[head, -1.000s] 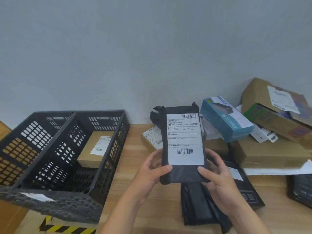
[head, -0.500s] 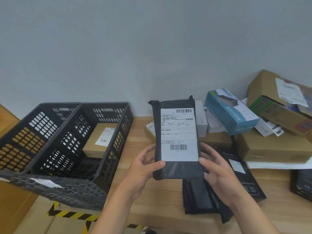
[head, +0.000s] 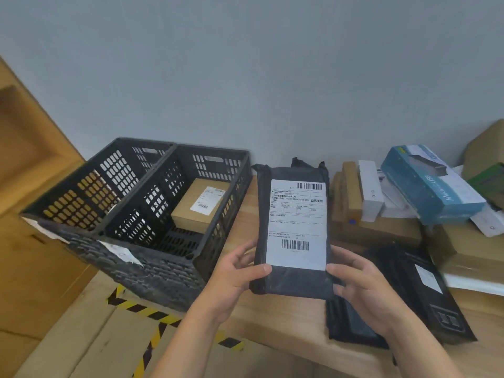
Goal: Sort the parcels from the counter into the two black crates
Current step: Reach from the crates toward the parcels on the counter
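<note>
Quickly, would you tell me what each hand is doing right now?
Left hand: grips the black parcel.
Right hand: grips the same parcel.

The scene is taken from a single wide-angle camera worn on the head and directed forward and down across the wooden counter (head: 283, 317). The view is slightly tilted, and the upper half is filled by the grey wall (head: 245, 64). The left hand (head: 234, 279) and right hand (head: 362, 293) are framed close in the lower centre, and the black parcel (head: 293, 282) gripped between them is turned label-first to the lens. The two black crates (head: 136, 189) are seen at the left. The stacked boxes (head: 381, 230) at the right are cut by the frame edge. Yellow-black floor tape (head: 147, 312) is caught below the crates.
</note>
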